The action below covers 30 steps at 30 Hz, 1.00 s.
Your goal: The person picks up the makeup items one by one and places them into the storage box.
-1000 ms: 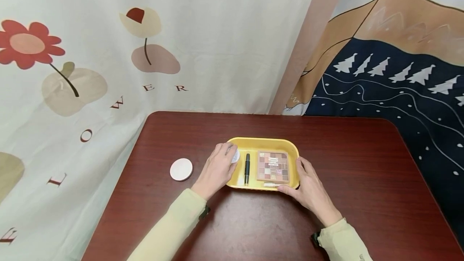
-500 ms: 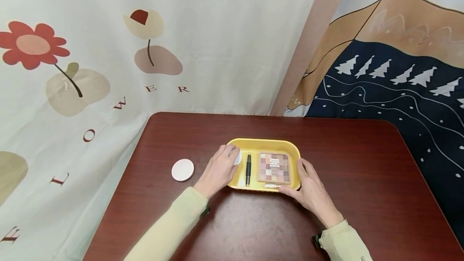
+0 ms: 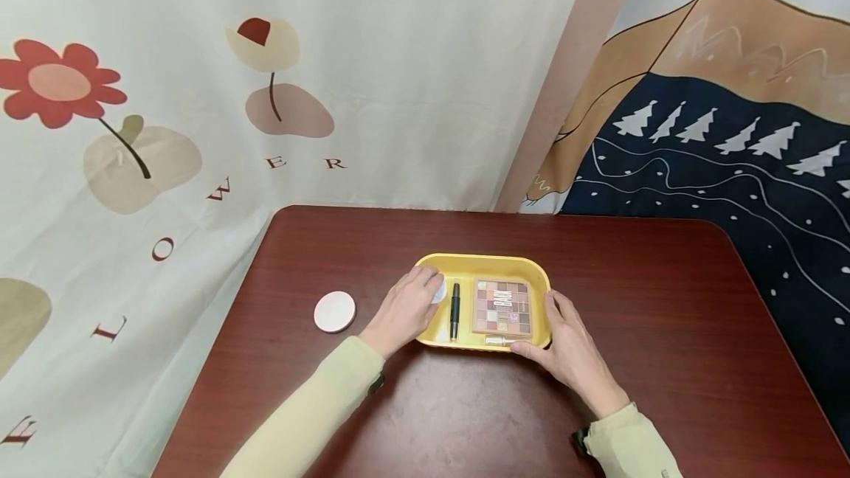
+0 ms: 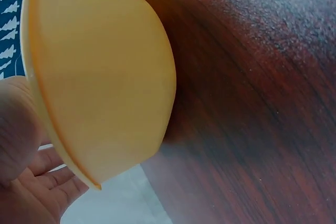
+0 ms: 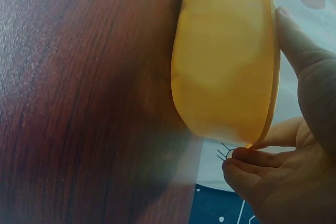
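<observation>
In the head view a yellow tray sits mid-table. My left hand reaches over its left end, holding a small round whitish item mostly covered by the fingers. The right hand grips the tray's right front corner, thumb on the front rim and fingers at the right side. Inside lie a black pen-like stick, a square eyeshadow palette and a small clear tube along the front wall. Both wrist views show the outer wall of the tray, which hides its contents.
A round pale pink compact lies on the dark red table, left of the tray. Printed curtains hang behind the table and along its left side.
My left hand has shifted slightly right over the tray, the round item with it. The right hand stays at its corner; the view has moved a little.
</observation>
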Available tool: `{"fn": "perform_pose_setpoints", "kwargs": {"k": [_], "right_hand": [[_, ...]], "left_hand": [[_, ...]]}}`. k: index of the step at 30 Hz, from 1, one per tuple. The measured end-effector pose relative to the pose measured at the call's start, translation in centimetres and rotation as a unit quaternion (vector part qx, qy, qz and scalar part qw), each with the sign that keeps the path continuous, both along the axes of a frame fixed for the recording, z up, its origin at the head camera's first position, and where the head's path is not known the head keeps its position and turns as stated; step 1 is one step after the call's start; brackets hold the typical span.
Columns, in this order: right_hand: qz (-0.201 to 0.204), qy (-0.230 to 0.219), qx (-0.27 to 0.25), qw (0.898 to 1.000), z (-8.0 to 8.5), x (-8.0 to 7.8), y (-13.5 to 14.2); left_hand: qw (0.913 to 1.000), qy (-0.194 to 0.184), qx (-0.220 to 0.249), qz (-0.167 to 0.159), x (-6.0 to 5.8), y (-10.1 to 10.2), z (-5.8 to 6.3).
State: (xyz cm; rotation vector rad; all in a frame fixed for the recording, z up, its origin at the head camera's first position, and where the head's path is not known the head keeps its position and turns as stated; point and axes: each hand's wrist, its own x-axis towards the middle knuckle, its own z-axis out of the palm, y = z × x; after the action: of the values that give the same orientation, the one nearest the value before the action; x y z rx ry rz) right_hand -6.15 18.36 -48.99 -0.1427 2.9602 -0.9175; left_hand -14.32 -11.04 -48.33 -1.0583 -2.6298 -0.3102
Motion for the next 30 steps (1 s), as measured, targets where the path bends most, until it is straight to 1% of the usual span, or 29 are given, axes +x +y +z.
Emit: {"fn": "perform_pose_setpoints", "kwargs": {"k": [19,23,30], "right_hand": [[-0.006,-0.010,0.003,1.000,0.1,0.0,-0.1],[-0.006,-0.008,0.001,1.000,0.0,0.0,0.0],[-0.001,0.000,-0.002,1.000,0.0,0.0,0.0]], "left_hand": [[0.9995,-0.008,-0.031,-0.005,-1.0,0.6,-1.1],[0.9991,-0.014,-0.039,-0.002,-1.2,0.8,-1.3],[0.9988,-0.008,-0.048,-0.002,-1.4,0.9,-1.5]]}}
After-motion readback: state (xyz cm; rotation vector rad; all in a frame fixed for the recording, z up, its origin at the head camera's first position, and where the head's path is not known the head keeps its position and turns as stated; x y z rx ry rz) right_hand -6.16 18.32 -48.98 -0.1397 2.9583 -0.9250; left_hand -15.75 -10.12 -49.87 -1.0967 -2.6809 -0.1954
